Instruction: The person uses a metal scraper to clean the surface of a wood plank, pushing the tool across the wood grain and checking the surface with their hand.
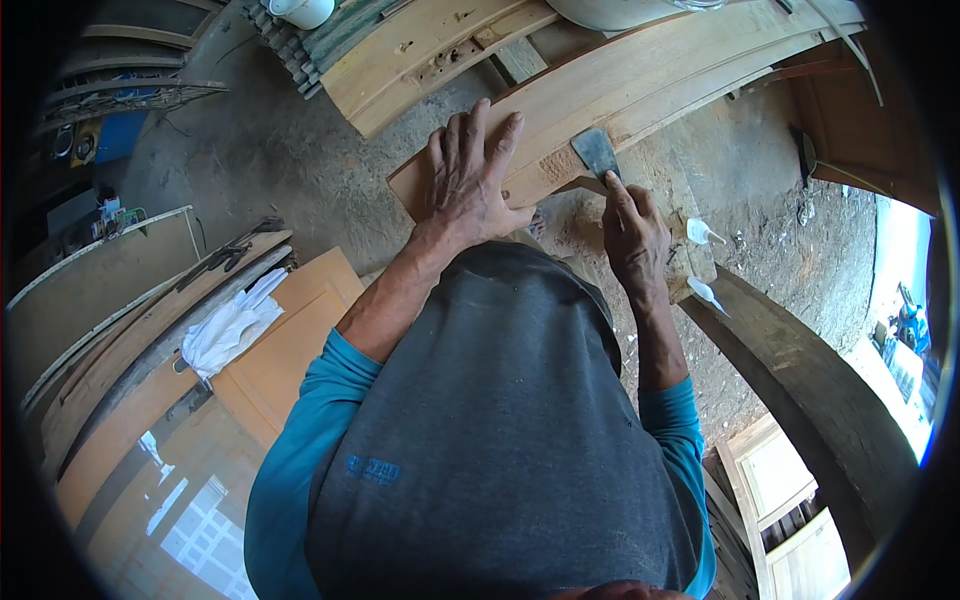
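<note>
A long wooden board [530, 110] runs from in front of me toward the far right. My left hand [468, 180] lies on its near left end, fingers stretched out and thumb apart, gripping nothing. In my right hand [637, 235] is a putty knife [596, 152], held closed between the fingers, its dark wide blade over the board's near edge. Just left of the blade shows a rough, brownish patch [560, 164] on the wood. Two small white nozzle bottles [700, 232] [706, 293] lie to the right of my right hand, on a wooden support.
More planks [420, 60] and a white bucket [303, 10] stand at the far left. A brown panelled door [290, 340] with a white cloth [235, 325] leans at left. A curved dark timber [800, 370] sweeps down the right. Debris litters the floor [820, 235].
</note>
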`<state>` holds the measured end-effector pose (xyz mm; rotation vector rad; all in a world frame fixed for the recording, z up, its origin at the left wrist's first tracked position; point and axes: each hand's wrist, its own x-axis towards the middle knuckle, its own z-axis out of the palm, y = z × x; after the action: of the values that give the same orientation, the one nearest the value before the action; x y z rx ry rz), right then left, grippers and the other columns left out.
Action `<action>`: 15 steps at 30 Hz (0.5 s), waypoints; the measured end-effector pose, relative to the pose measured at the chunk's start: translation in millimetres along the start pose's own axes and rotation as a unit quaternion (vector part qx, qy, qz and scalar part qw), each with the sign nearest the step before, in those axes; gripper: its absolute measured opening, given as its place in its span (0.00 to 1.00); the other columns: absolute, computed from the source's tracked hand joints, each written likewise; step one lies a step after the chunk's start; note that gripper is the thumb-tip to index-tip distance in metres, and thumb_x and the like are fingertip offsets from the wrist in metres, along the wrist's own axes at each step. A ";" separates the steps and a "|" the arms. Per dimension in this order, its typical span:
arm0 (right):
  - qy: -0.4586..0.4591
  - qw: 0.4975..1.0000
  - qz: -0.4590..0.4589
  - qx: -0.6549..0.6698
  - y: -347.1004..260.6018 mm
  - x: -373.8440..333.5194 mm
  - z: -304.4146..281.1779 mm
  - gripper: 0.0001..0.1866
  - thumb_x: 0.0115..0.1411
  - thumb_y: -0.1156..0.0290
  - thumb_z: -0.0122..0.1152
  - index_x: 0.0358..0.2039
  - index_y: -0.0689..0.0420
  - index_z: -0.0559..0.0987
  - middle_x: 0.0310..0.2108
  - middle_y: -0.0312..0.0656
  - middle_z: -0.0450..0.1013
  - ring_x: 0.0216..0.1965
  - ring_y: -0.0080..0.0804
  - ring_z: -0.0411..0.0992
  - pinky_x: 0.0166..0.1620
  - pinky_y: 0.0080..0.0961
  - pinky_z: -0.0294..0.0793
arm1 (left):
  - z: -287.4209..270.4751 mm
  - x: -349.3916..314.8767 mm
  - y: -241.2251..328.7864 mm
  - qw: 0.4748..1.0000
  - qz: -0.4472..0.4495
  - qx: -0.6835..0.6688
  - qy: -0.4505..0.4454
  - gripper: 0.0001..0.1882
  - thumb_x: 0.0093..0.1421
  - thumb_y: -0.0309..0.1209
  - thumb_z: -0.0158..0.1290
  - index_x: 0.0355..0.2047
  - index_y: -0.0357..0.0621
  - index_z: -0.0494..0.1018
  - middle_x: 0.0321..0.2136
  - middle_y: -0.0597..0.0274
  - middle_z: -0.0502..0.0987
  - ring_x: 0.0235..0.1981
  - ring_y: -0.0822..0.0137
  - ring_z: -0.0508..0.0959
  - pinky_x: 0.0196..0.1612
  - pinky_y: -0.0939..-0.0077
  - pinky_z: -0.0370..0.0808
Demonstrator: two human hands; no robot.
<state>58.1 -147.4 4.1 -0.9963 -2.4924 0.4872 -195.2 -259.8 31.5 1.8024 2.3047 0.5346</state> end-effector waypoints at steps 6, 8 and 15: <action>-0.034 0.996 -0.064 0.045 -19.5 -6.5 -2.5 0.30 0.61 0.76 0.70 0.64 0.41 0.81 0.45 0.41 0.78 0.41 0.42 0.81 0.39 0.39 0.84 | -2.0 0.2 1.4 1.000 -0.005 0.007 -0.008 0.67 0.41 0.51 0.75 0.79 0.52 0.54 0.74 0.37 0.54 0.72 0.34 0.58 0.70 0.31 0.54; -0.056 0.996 -0.067 0.035 -21.5 -9.9 -0.1 0.31 0.60 0.75 0.70 0.64 0.41 0.80 0.46 0.41 0.78 0.43 0.43 0.81 0.41 0.40 0.84 | -1.7 -0.1 1.4 1.000 -0.006 0.005 -0.010 0.67 0.41 0.51 0.75 0.79 0.52 0.54 0.74 0.37 0.54 0.72 0.34 0.58 0.70 0.31 0.54; -0.032 0.999 -0.028 0.011 -3.2 -1.9 4.9 0.29 0.61 0.74 0.70 0.63 0.40 0.82 0.43 0.40 0.78 0.42 0.41 0.81 0.40 0.38 0.83 | -1.0 0.2 1.3 1.000 -0.003 0.006 -0.004 0.67 0.41 0.50 0.75 0.80 0.53 0.54 0.74 0.37 0.54 0.72 0.34 0.58 0.70 0.31 0.54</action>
<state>55.1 -151.7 0.9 -0.9135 -2.5576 0.5371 -194.5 -259.6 32.9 1.8000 2.3114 0.5148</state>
